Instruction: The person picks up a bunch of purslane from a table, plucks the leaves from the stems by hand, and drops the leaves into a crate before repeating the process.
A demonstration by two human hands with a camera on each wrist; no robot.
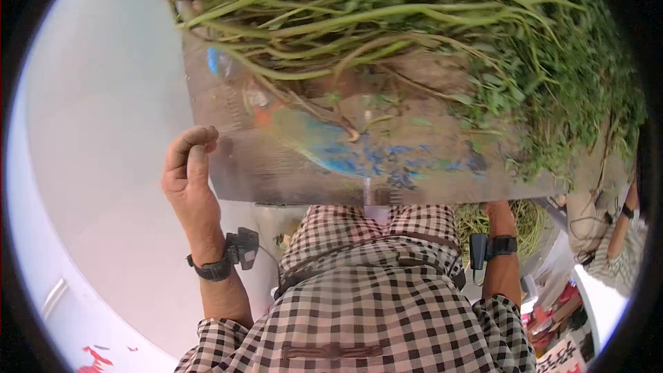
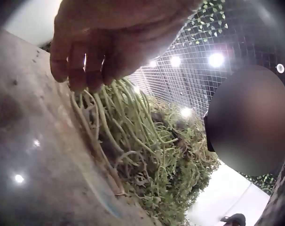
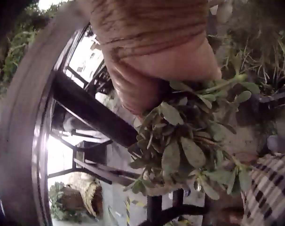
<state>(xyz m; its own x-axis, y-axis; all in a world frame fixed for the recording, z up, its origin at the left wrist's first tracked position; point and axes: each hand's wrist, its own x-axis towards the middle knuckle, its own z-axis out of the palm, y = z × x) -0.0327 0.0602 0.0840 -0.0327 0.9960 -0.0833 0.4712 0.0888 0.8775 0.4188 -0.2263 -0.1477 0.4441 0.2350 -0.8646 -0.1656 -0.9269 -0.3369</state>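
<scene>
The left hand (image 1: 188, 166) curls its fingers over the left edge of a flat metal tray (image 1: 297, 166), thumb against the side; in the left wrist view its fingertips (image 2: 79, 75) bend down onto the pale stems of the greens (image 1: 414, 34) heaped on the tray. The right hand (image 3: 152, 61) is hidden behind the tray's far edge in the head view; its wrist view shows it closed about a leafy clump of those greens (image 3: 189, 150). A checked shirt (image 1: 373, 304) fills the foreground.
</scene>
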